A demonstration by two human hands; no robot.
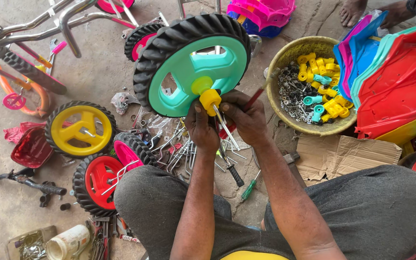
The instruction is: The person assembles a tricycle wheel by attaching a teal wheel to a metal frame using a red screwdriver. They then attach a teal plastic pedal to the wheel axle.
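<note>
Wheel [193, 65]: glossy teal plastic disc, matt knobbly black rubber tyre, yellow plastic hub cap [210, 100]. Bowl [285, 58] at 2 o'clock: rough, dull. Cardboard [343, 156]: creased, matt.

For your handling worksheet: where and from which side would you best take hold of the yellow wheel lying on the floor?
Grip the yellow wheel by its black tyre rim, coming from above with fingers through a gap between the spokes. It lies flat on the floor, so only the top face and outer edge are free; the open spokes probably give a firm hook.
</note>
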